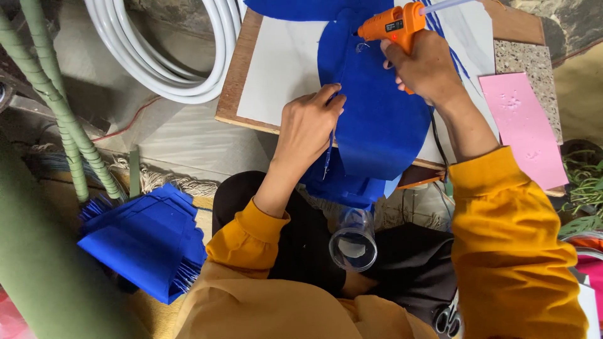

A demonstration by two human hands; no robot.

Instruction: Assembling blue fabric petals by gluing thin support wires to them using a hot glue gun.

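My right hand point(427, 66) grips an orange glue gun point(392, 26), its nozzle pointing left at the top of a blue felt piece point(377, 119). That felt lies on a wooden board point(235, 81) covered by a white sheet point(282, 69). Along the felt's left edge, my left hand point(308, 125) pinches the fabric together with a thin blue strip point(328, 157) that hangs down off the board. More blue felt hangs below the board's near edge. Both my sleeves are mustard yellow.
A clear plastic cup point(353, 242) rests in my lap. A stack of blue felt pieces point(147, 242) lies at the lower left. White coiled hose point(163, 56) and green wrapped poles point(56, 107) are at the left. A pink sheet point(524, 125) lies at the right; scissors point(447, 320) sit below.
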